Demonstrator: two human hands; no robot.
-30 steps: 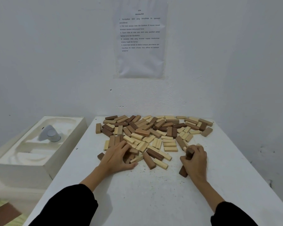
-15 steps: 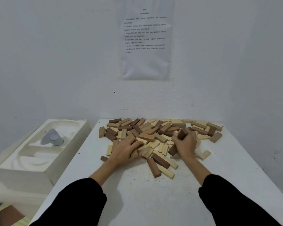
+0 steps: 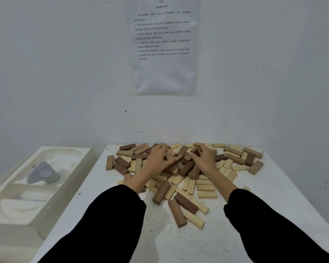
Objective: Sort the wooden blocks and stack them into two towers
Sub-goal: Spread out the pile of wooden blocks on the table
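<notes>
So both hands are down in the wooden blocks point(image 3: 205, 187), a loose heap of light and dark ones all mixed up across the far half of the table point(image 3: 198, 243). My left hand point(image 3: 158, 160) is spread wide, fingers resting on top of the pile. My right hand point(image 3: 203, 158) is just beside it, fingers bent down into the blocks, and honestly I can't tell if it's got hold of one. A white foam tray point(image 3: 66, 192) sits off to the table's left.
</notes>
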